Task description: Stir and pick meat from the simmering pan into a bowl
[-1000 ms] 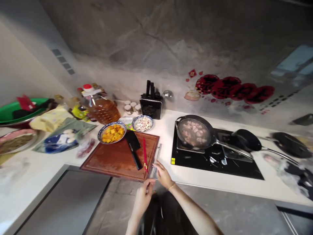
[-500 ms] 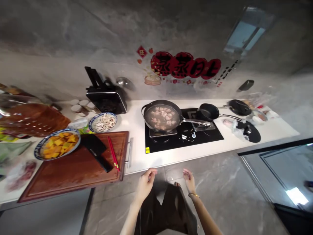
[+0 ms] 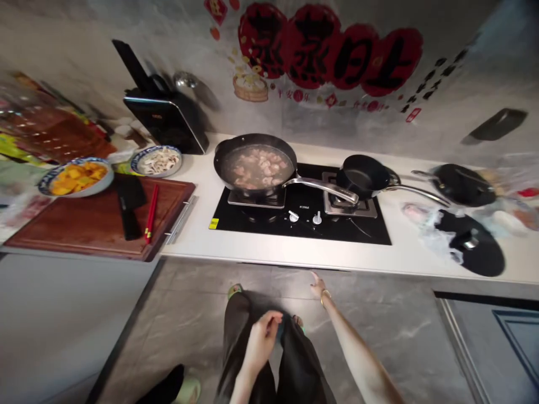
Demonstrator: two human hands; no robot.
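Note:
My left hand (image 3: 266, 336) hangs in front of my legs, fingers curled in, with nothing visible in it. Farther forward, my right hand (image 3: 319, 287) reaches to the counter's front edge below the stove (image 3: 269, 220), its index finger stretched out; whether it touches the edge I cannot tell. On the left burner sits a frying pan (image 3: 290, 150) with pale meat pieces (image 3: 261, 167) in cloudy liquid. A small black saucepan (image 3: 362, 175) stands on the right burner. Both pan handles point right. Two white knobs (image 3: 317, 217) are at the stove's front.
At left, a wooden cutting board (image 3: 80, 224) carries a cleaver (image 3: 129, 207), red chopsticks (image 3: 152, 213) and a bowl of orange chunks (image 3: 80, 178). Behind are sliced mushrooms (image 3: 159, 161) and a knife block (image 3: 164, 120). Black lids (image 3: 478, 244) lie right. Another person's slipper (image 3: 189, 390) shows below.
The view has shifted closer to the stove. My right hand has stretched forward to the counter edge, its index finger extending. My left hand has dropped back nearer my legs, still curled.

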